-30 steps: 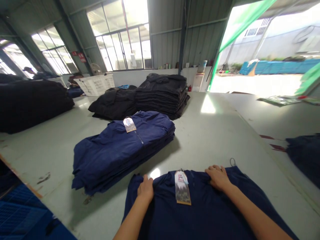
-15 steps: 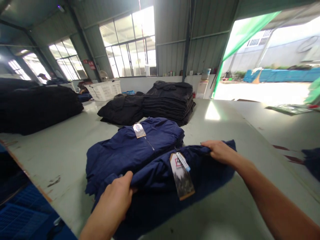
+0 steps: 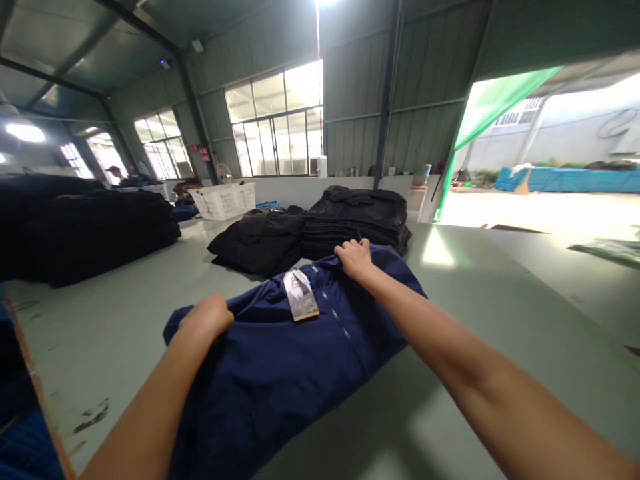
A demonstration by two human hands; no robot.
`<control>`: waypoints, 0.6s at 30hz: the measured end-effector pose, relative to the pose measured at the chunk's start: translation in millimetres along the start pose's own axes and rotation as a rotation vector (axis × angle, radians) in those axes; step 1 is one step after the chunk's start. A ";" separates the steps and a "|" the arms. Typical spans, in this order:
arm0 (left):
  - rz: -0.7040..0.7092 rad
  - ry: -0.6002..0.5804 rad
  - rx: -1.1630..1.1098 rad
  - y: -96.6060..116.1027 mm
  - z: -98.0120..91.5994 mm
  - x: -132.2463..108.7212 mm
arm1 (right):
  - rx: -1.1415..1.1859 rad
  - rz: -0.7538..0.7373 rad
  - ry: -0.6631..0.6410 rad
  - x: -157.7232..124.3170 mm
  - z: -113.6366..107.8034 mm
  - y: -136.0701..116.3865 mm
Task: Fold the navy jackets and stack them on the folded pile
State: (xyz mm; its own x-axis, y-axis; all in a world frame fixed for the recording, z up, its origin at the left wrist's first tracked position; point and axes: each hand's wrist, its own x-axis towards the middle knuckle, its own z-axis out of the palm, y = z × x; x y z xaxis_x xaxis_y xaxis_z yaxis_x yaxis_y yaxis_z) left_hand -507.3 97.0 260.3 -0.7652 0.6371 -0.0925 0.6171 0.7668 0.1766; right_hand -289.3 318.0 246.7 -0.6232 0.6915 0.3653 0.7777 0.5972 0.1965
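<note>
A navy blue garment (image 3: 280,367) with a zip hangs stretched between my two hands, over the pale green table. My left hand (image 3: 206,317) is closed on its upper edge at the left. Farther forward, my right hand (image 3: 354,259) grips the same edge at the right. A printed hang tag (image 3: 302,301) dangles from the top edge between the hands. Behind the raised cloth, the lower navy garment seen before is hidden. Whether the piece is a jacket or trousers I cannot tell.
Just beyond the garment stand folded black garments (image 3: 360,217) in a stack, with a looser black pile (image 3: 260,243) to its left. A large black heap (image 3: 100,227) lies at far left. A white basket (image 3: 227,200) stands behind. The table edge (image 3: 37,387) runs along the left.
Both hands have lifted the navy garment and carried it forward and left, over the other navy garment. Its zip now faces me. The view has tilted upward.
</note>
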 end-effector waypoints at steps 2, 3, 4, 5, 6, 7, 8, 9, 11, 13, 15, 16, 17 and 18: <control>-0.056 0.009 0.008 -2.4 25.0 22.8 | 0.002 0.004 0.042 8.6 27.3 -13.7; -0.099 -0.002 0.004 -3.8 38.0 32.3 | 0.004 0.005 0.060 12.1 39.7 -19.4; -0.142 0.012 -0.017 -5.4 50.8 40.7 | 0.006 0.006 0.075 15.2 51.2 -24.4; -0.183 0.017 -0.039 -7.1 63.3 48.0 | 0.009 0.006 0.085 18.2 61.6 -28.9; -0.213 0.019 -0.054 -9.0 74.8 54.2 | 0.011 0.004 0.092 20.8 70.8 -33.0; -0.231 0.021 -0.063 -10.7 84.7 58.8 | 0.016 0.006 0.093 22.9 78.6 -36.6; -0.237 0.019 -0.063 -12.1 92.4 61.5 | 0.026 0.015 0.088 24.3 84.7 -39.3; -0.232 0.014 -0.056 -12.8 97.3 61.9 | 0.041 0.031 0.078 24.9 89.2 -41.0; -0.186 0.004 -0.026 -11.3 97.9 55.5 | 0.089 0.074 0.053 23.4 92.7 -39.5; -0.120 0.002 0.035 -5.0 88.7 40.9 | 0.140 0.086 0.002 18.6 90.7 -30.6; -0.065 -0.006 0.116 4.1 77.6 23.5 | 0.164 0.075 -0.096 11.8 87.3 -16.2; -0.047 -0.022 0.151 8.4 74.3 16.0 | 0.166 0.074 -0.155 8.3 86.4 -8.3; -0.032 -0.024 0.174 11.7 73.8 10.4 | 0.162 0.078 -0.209 4.9 86.7 -0.8; -0.015 -0.011 0.185 13.5 76.6 7.2 | 0.156 0.085 -0.246 1.9 88.4 5.8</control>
State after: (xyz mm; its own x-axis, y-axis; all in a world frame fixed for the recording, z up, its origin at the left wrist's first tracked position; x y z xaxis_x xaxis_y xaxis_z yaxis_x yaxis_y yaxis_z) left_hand -490.4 117.9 186.9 -0.7729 0.6258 -0.1046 0.6300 0.7766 -0.0083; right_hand -293.2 358.7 168.1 -0.5722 0.8082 0.1390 0.8179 0.5748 0.0253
